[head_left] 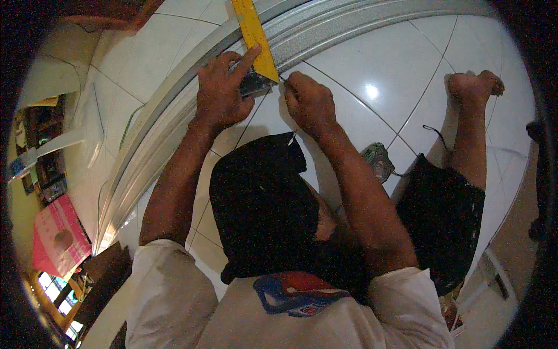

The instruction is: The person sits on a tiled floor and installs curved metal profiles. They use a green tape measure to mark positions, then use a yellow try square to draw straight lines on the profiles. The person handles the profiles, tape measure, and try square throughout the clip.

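Note:
A try square (253,35) with a yellow blade and a dark stock lies across long silvery metal profiles (337,36). My left hand (222,93) grips its stock, thumb on the near side and one finger stretched along the blade. Just right of the blade's near corner, my right hand (312,103) is closed in a pinch. A small dark tip pokes out from its fingers toward the square; the rest of what it holds is hidden.
The profiles curve across white floor tiles (372,64). Beside my right forearm lies a greenish crumpled-looking object (378,161), with a dark cord (435,134) farther right. My bare foot (474,84) rests at the right. A pink patterned thing (61,235) is at the far left.

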Available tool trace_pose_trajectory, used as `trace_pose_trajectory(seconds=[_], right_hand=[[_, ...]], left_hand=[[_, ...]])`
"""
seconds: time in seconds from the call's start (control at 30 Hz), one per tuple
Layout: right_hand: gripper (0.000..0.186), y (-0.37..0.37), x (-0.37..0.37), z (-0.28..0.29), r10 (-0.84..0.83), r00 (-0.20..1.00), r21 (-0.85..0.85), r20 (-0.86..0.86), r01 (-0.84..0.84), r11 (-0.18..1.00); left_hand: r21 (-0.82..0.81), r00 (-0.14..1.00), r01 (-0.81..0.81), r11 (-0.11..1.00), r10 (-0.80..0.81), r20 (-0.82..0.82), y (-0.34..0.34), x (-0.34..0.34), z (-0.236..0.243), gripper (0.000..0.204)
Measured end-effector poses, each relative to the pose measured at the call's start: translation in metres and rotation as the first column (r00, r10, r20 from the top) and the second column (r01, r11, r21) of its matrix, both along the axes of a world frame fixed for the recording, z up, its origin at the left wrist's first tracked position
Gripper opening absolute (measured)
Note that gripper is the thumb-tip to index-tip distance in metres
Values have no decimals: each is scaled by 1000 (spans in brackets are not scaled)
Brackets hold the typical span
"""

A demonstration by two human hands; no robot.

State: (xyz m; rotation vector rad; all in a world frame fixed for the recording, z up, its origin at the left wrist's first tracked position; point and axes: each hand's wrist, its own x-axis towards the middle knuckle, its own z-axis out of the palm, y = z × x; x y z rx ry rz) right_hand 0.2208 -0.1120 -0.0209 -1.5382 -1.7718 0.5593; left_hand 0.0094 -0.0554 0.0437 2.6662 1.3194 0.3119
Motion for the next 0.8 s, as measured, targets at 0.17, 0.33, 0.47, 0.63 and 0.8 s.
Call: trace_pose_trajectory(seconds=[0.17,0.33,0.47,0.63,0.8], right_hand=[[15,-7,1,3,-98,985,33,-145,104,994],[32,3,-2,11,-377,796,-256,-474,285,924],[39,26,-8,9,-507,689,-381,-517,345,858],[40,34,6,10,-629,285,-624,-724,121,772],[41,24,20,23,-560,312,-572,-767,60,818]], left_hand=[[46,1000,11,999,-11,-3,-1,-6,-4,101],[84,999,25,996,-27,25,-6,-5,-9,102],[113,998,28,993,-34,55,-4,-5,-11,102],[7,992,97,995,-97,78,-4,-5,-7,95],[2,985,124,992,-124,122,-11,-4,9,90]])
